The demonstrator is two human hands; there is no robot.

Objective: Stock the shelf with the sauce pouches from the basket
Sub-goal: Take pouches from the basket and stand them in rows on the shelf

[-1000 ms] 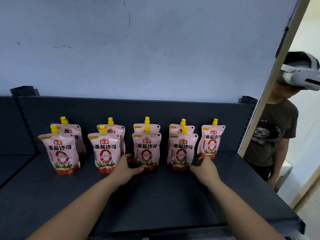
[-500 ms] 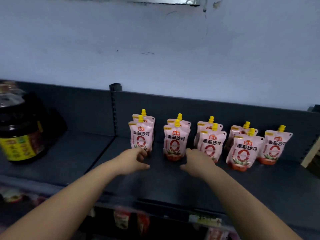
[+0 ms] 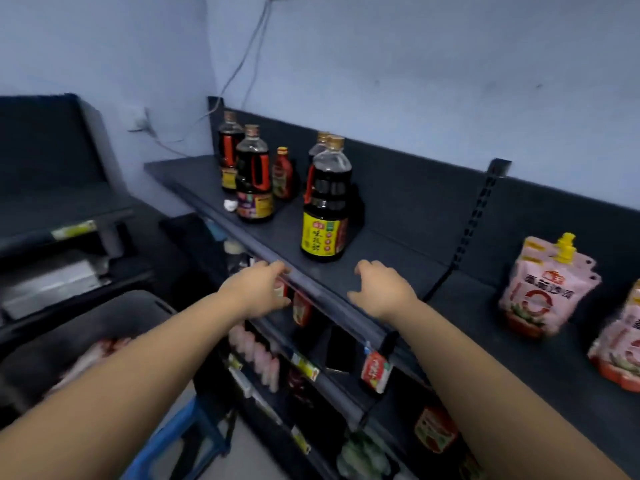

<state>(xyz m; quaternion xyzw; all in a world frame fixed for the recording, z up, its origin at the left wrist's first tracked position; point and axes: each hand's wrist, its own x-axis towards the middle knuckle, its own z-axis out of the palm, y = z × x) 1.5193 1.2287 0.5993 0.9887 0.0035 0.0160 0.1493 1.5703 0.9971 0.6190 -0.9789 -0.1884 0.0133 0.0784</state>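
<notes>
The dark shelf (image 3: 398,251) carries soy bottles (image 3: 327,202) at left and pink sauce pouches (image 3: 547,285) upright at right. The basket (image 3: 104,317) sits lower left. Left hand (image 3: 258,289) and right hand (image 3: 382,289) hover by the shelf's front edge, fingers loosely curled, empty.

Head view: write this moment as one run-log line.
left hand: empty | right hand: empty, above shelf | sauce pouches: upright on shelf | basket: lower left

Shelf (image 3: 398,247) gap between bottle (image 3: 325,209) and pouches (image 3: 543,289)

Shop: stocked shelves (image 3: 346,271), bottles (image 3: 325,206), price tags (image 3: 304,367)
</notes>
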